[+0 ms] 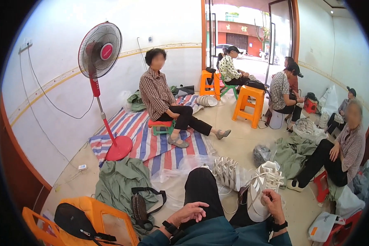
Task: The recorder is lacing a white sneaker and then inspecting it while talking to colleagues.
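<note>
My left hand [192, 212] rests by my black-trousered thigh, its fingers loosely bent and apart, with nothing seen in it. My right hand [273, 204] is curled with thumb and fingertips together, right beside a white lace-up sneaker [256, 201]. Whatever those fingertips pinch is too small to make out. The sneaker stands over my right leg, its laces loose at the top. Just left of it lies a bundle of white-and-grey shoe parts [226, 173] with crossed lacing. A thin pale cord hangs between the bundle and my knees.
A red pedestal fan [118, 148] stands on a striped sheet [153, 143], where a person [156, 90] sits. Another person [350, 143] sits at right. Orange stools [250, 102], green cloth [121, 184], a brown bag [140, 207] and an orange chair [86, 205] surround me. More people work near the doorway.
</note>
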Action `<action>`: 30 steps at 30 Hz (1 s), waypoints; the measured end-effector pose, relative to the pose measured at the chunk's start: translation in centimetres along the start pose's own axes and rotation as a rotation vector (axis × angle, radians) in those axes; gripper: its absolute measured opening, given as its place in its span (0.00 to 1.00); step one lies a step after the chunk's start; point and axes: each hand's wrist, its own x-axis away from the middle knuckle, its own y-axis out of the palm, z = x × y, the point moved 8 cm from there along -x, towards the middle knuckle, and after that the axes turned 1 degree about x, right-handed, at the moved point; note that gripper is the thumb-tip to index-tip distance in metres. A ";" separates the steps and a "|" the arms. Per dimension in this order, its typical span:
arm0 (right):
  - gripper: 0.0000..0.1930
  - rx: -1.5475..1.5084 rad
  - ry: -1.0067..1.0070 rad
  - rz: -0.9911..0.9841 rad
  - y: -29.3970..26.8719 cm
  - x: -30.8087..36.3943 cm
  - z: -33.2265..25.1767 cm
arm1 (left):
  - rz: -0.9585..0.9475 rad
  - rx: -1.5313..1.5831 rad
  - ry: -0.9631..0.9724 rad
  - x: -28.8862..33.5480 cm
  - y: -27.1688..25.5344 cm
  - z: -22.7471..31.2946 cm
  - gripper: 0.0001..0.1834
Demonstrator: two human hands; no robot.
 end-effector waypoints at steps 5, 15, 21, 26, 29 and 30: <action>0.08 0.036 -0.007 -0.012 0.0 0.0 1.0 | 0.012 0.009 -0.017 0.0 0.1 -0.1 0.20; 0.08 0.051 -0.001 0.023 -0.1 -0.1 0.2 | 0.011 0.015 -0.011 -0.2 0.1 -0.1 0.20; 0.08 0.008 0.031 0.016 -0.1 -0.4 0.7 | 0.012 -0.005 -0.005 -0.3 0.0 -0.1 0.20; 0.08 0.008 0.024 0.022 -0.2 -0.2 0.6 | 0.016 -0.003 -0.011 -0.3 0.0 -0.3 0.20; 0.08 0.005 0.021 0.017 -0.4 -0.1 1.1 | 0.015 0.002 -0.007 -0.2 -0.1 -0.3 0.20; 0.08 0.023 0.017 0.009 -0.4 -0.1 1.1 | 0.012 0.005 -0.014 -0.2 -0.1 -0.4 0.20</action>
